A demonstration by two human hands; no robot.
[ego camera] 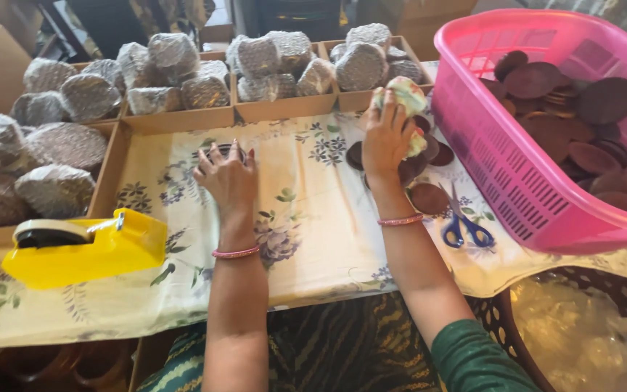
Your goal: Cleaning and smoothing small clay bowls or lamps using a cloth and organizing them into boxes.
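Floral cloth covers the table [313,218] where the left hand [228,178] presses a dark round disc [220,151] flat, grip closed over it, while the right hand [386,138] clamps a crumpled cleaning rag [408,98]; steady pressure should keep the disc from sliding.

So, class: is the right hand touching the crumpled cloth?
Touching. The head view shows the right hand with its fingers wrapped around the crumpled cloth, no gap visible.

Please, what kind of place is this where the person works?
Probably a small home workshop for packing handmade goods. Cardboard trays hold bundles in bubble wrap, a pink basket holds brown discs, and a yellow tape dispenser and blue scissors lie on a flowered cloth.
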